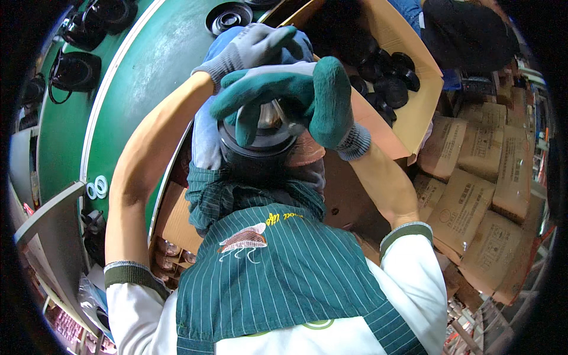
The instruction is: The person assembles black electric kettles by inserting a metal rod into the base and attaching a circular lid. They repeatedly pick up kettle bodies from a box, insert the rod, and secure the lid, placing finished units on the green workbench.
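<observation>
Both my hands wear grey knit gloves with green-coated palms. In my lap stands a black round part (258,146) with a wide rim and a shiny metal centre (270,116). My right hand (296,94) lies across its top, fingers bent over the metal centre, partly hiding it. Just beyond, my left hand (255,46) reaches in over my blue-clad knee, with at least one finger stretched to the right. I see nothing held in it, and its underside is hidden.
A green worktop (177,44) runs along the left, bearing a black round disc (229,19), white rings (100,187) and black housings (76,71). An open carton (414,127) with several black round parts (390,89) stands ahead right. Stacked brown boxes (461,201) fill the right side.
</observation>
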{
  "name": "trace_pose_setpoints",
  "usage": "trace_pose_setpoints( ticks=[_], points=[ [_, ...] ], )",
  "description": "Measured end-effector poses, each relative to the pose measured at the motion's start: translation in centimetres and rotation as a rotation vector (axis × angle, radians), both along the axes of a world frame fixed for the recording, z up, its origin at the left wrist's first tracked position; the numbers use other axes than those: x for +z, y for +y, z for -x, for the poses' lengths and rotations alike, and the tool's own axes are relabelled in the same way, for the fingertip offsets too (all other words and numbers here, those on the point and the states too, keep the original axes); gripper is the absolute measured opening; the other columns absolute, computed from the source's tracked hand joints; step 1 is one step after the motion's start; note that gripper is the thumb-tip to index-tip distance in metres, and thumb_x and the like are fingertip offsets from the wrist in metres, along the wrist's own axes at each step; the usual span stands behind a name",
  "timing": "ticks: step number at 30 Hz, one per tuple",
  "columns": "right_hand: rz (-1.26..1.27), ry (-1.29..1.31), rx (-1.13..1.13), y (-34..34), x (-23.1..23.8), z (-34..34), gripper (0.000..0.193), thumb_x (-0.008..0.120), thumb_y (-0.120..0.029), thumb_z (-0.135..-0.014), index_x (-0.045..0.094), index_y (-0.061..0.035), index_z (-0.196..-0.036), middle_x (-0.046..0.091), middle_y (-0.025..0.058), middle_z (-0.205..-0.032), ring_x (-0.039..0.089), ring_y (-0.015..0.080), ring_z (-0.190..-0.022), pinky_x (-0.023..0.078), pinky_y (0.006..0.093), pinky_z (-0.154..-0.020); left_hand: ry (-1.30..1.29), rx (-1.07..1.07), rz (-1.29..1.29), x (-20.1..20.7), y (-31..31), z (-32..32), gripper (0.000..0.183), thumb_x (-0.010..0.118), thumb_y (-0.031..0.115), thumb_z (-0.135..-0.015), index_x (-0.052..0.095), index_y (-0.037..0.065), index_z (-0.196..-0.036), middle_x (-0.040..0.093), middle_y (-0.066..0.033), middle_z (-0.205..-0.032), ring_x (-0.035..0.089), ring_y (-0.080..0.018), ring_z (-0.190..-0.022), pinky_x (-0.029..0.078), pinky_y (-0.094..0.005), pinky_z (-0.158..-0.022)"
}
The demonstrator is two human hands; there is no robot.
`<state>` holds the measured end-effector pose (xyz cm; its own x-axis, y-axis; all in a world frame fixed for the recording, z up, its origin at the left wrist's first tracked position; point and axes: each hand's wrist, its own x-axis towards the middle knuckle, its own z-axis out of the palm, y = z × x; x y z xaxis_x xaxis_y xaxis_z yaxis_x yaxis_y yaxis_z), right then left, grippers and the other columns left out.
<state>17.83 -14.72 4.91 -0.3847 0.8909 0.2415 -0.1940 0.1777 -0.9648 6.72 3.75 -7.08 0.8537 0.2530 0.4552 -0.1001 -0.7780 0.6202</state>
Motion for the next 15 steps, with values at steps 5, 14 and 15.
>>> trace_pose_setpoints(
  ticks=[5,14,15],
  points=[
    [0.029,0.351,-0.557,-2.8,-1.0,-2.3,0.097,0.015,-0.073,-0.102,0.042,0.0074,-0.149,0.056,0.0304,-0.141,0.054,0.0385,-0.134,0.036,0.0472,-0.119,-0.028,0.470,0.776,0.2,1.9,7.5,0.070,0.032,0.063,-0.104,0.062,0.010,-0.138,0.070,-0.0143,-0.100,0.067,-0.0208,-0.087,0.053,-0.0315,-0.073],
    [0.167,0.193,-0.855,-10.2,-8.4,-2.9,0.089,0.020,-0.068,-0.104,0.045,0.0047,-0.148,0.057,0.0205,-0.143,0.051,0.0313,-0.137,0.029,0.0431,-0.123,0.759,1.333,0.042,-3.1,-4.1,30.7,0.055,0.062,0.047,-0.098,0.059,0.013,-0.141,0.070,-0.0213,-0.115,0.071,-0.0356,-0.100,0.055,-0.0452,-0.082],
    [0.139,0.087,-0.887,-9.5,-8.4,-2.1,0.089,0.020,-0.069,-0.104,0.046,0.0043,-0.147,0.058,0.0195,-0.142,0.052,0.0302,-0.136,0.029,0.0424,-0.123,0.833,1.443,0.059,-4.1,-5.0,31.4,0.057,0.063,0.050,-0.097,0.059,0.013,-0.141,0.072,-0.0215,-0.109,0.071,-0.0366,-0.098,0.055,-0.0457,-0.082]
  ],
)
